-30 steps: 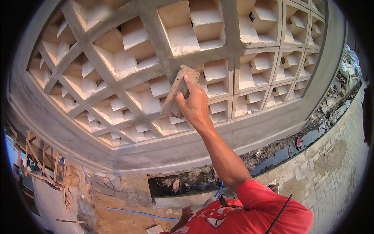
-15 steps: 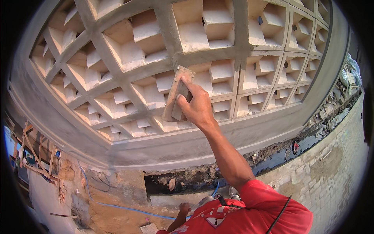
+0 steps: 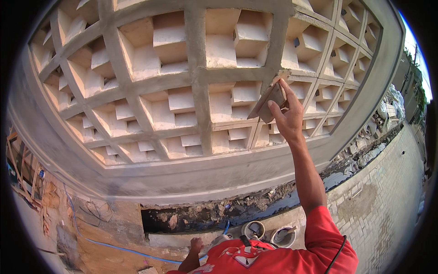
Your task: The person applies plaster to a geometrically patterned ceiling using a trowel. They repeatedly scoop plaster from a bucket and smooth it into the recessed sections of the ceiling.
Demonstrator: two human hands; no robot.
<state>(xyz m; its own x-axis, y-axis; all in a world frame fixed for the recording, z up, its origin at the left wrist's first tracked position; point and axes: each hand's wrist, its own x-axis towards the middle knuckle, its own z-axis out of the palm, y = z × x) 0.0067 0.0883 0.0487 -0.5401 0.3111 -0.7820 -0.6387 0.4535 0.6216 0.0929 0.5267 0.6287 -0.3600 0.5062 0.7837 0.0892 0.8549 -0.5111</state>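
Note:
My right hand is closed around a plastering float, a flat board with a block grip. Wet mortar clings to the float's upper end, which meets a grey joint of the wall of pale breeze blocks. Smooth grey mortar covers the joints left of the float; thinner bare joints show to its right. Low down beside my red shirt, my left hand hangs with its fingers curled and nothing visible in them.
Two buckets stand by my body: one bucket and another bucket with a tool handle in it. A ditch with dark water runs along the wall's foot. A blue hose crosses the ground; paving lies right.
My right hand has carried the float rightward to another joint of the wall. My view has shifted, and the two buckets now show beside me. The left hand still hangs low.

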